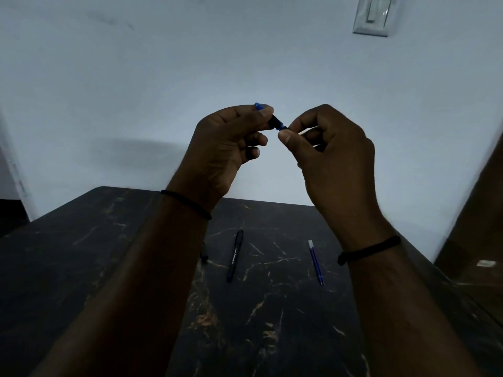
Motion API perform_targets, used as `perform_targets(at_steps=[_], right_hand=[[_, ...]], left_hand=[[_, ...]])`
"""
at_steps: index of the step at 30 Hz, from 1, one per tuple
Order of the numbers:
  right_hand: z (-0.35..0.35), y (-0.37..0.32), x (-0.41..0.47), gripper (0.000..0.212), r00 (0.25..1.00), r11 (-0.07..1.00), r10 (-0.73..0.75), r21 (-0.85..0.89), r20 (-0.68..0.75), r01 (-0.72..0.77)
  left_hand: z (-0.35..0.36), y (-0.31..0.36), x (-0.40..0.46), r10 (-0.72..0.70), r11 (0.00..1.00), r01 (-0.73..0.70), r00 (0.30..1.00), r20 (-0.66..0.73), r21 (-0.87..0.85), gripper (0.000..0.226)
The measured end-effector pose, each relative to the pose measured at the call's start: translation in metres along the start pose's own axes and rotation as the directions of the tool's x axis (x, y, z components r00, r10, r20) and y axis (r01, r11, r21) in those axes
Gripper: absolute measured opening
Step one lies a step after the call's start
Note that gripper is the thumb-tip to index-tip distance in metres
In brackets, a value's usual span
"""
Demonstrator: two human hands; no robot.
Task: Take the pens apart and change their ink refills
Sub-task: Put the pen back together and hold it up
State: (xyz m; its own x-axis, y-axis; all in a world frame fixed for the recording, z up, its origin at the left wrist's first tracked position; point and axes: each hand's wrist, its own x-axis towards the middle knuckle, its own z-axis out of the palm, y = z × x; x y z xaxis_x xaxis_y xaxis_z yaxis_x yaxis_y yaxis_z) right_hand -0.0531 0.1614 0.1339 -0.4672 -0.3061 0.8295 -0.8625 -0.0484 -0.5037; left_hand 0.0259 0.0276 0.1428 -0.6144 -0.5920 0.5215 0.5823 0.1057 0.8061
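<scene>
Both hands are raised above the table: the left hand and right hand pinch a blue-tipped pen between them (fingers curled). A black pen and refills lie mid-table.

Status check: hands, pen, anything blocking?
Left hand and right hand both grip one pen, raised. Second pen and refills on table. Nothing blocking.

Dark marble-patterned table – gold veins, pale wall, light switch upper right
</scene>
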Motion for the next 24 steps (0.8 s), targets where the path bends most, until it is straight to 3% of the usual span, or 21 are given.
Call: perform_targets(at_steps=[10, 18, 22, 24], right_hand=[[0.0, 0.002, 0.001, 0.015, 0.998, 0.999, -0.034, 0.007, 0.05, 0.034], [-0.001, 0.006, 0.002, 0.014, 0.993, 0.996, -0.019, -0.082, 0.118, 0.028], [0.0, 0.006, 0.002, 0.009, 0.989, 0.994, 0.009, -0.106, 0.149, 0.007], [0.0, 0.005, 0.001, 0.024, 0.99, 0.997, 0.02, -0.075, 0.143, -0.009]], left_hand=[[0.005, 0.001, -0.004, 0.027, 0.999, -0.027, 0.999, 0.029, -0.022, 0.007], [0.003, 0.012, -0.005, 0.047, 0.999, -0.049, 0.984, 0.173, 0.006, 0.02], [0.008, 0.01, -0.005, 0.045, 0.999, -0.048, 0.992, 0.117, 0.025, 0.009], [0.009, 0.007, -0.004, 0.045, 0.999, -0.047, 0.996, 0.078, 0.025, 0.007]])
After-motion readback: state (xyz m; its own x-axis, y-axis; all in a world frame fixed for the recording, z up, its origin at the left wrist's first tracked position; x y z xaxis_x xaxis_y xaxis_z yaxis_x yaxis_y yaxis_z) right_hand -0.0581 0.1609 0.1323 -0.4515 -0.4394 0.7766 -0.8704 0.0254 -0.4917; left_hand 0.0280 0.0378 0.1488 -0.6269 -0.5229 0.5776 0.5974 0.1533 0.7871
